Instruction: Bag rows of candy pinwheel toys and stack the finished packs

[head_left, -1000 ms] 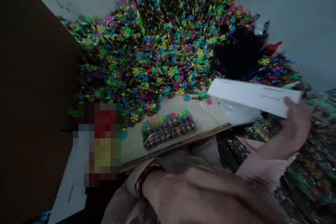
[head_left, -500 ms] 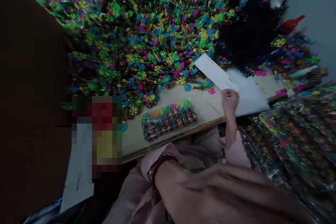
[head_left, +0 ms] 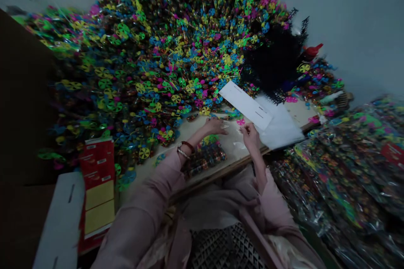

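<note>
My left hand [head_left: 216, 126] lies flat on a light wooden board [head_left: 164, 164], touching a sheet of clear plastic film [head_left: 235, 136]. My right hand [head_left: 249, 134] pinches its fingers together just beside the film, and whatever they hold is too thin to make out. Just above that hand, a white paper strip [head_left: 245, 105] lies across a white plastic sheet [head_left: 279, 124], apart from my fingers. Under my left forearm, a bagged row of pinwheel sweets [head_left: 205, 159] is partly hidden. A huge heap of colourful pinwheel toys [head_left: 158, 50] rises behind the board.
Stacked bagged packs [head_left: 331, 168] fill the right side below the board's edge. A red and yellow carton [head_left: 96, 164] stands at the left, beside a white box [head_left: 59, 218]. A black tinsel mass [head_left: 274, 59] and grey wall [head_left: 347, 21] lie beyond.
My right hand has let go of the paper strip, which now lies on the white sheet. My left hand has moved out onto the board, and the view has tilted up and back.
</note>
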The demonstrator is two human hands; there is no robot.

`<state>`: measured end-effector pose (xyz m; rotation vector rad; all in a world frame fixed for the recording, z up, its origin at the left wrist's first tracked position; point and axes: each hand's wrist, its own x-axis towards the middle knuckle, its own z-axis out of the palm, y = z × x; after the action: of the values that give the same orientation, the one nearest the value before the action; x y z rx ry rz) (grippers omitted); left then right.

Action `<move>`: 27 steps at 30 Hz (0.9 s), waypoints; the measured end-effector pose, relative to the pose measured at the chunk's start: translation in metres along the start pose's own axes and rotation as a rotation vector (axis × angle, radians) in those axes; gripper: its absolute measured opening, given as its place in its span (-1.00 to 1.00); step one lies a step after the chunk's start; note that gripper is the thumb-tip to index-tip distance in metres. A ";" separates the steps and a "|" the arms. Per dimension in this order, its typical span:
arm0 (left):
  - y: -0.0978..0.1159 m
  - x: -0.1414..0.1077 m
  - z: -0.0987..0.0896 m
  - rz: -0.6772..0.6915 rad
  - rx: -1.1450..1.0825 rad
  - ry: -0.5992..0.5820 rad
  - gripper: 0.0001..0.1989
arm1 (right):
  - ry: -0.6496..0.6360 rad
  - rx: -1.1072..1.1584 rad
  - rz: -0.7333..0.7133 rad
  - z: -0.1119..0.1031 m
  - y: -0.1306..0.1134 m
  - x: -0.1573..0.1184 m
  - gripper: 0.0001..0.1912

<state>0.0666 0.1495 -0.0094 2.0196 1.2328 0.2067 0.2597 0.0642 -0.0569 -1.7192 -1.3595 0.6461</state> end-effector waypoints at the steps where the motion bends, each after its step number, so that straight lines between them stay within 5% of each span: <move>1: 0.000 0.006 0.006 -0.024 -0.001 0.013 -0.50 | 0.029 -0.095 0.018 0.001 0.000 0.000 -0.71; 4: 0.002 0.021 0.022 -0.063 -0.032 0.024 -0.71 | 0.060 -0.339 0.083 0.009 0.002 0.001 -0.70; 7: -0.002 0.029 0.024 -0.007 -0.132 -0.019 -0.87 | 0.029 -0.200 0.100 0.015 0.007 0.005 -0.84; 13: -0.011 0.019 -0.001 0.206 -0.655 -0.092 -0.74 | 0.126 0.066 0.018 -0.009 -0.007 -0.002 -0.74; 16: -0.007 0.013 -0.008 0.201 -0.908 -0.086 -0.68 | 0.175 0.047 -0.112 -0.011 -0.028 -0.005 -0.62; 19: -0.001 0.012 -0.010 0.163 -0.919 -0.059 -0.63 | 0.014 0.086 -0.148 0.003 -0.042 0.003 -0.49; 21: 0.001 0.011 -0.010 0.160 -0.880 -0.036 -0.61 | -0.087 0.240 -0.069 0.014 -0.041 0.012 -0.64; 27: -0.013 0.009 -0.011 0.214 -0.843 -0.074 -0.59 | -0.087 0.392 0.068 0.024 -0.029 0.026 -0.72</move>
<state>0.0568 0.1655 -0.0125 1.3852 0.6949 0.6316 0.2330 0.0983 -0.0424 -1.4382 -1.1437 0.9659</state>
